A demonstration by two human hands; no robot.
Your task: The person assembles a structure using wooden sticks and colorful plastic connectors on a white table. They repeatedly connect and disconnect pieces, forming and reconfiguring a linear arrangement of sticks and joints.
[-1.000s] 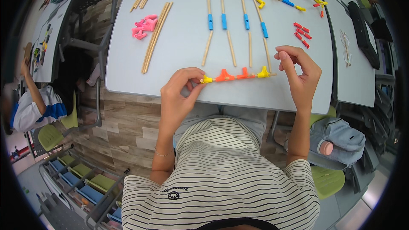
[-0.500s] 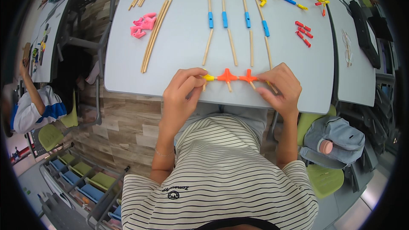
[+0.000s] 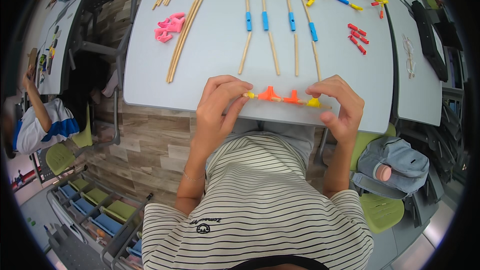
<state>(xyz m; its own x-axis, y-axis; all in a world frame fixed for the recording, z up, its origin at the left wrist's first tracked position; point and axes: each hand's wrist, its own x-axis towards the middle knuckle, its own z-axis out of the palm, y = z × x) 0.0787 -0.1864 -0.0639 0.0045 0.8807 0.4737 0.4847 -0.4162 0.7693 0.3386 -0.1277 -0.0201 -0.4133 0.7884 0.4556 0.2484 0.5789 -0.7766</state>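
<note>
A row of plastic stick connectors joined by short wooden sticks lies along the near table edge, with orange connectors (image 3: 270,94) in the middle and a yellow connector (image 3: 313,102) at the right end. My left hand (image 3: 218,104) pinches the row's left end, where another yellow connector shows partly between the fingertips. At the other end, my right hand (image 3: 345,107) has thumb and fingers apart. Its fingertips are just above the right yellow connector; contact is unclear. Beyond the hands, several wooden sticks (image 3: 272,55) lie in columns, some with blue connectors (image 3: 265,21) on them.
Pink connectors (image 3: 169,26) and long wooden sticks (image 3: 185,40) are at the left of the table (image 3: 215,50). Red connectors (image 3: 357,37) sit at the right, below joined blue and yellow pieces (image 3: 342,0). A backpack (image 3: 397,165) rests on a chair at right; another person (image 3: 45,125) sits at left.
The connector row has turned, its short sticks no longer pointing toward me. My right hand has loosened and shifted slightly right, uncovering the yellow connector. My left hand still pinches its end.
</note>
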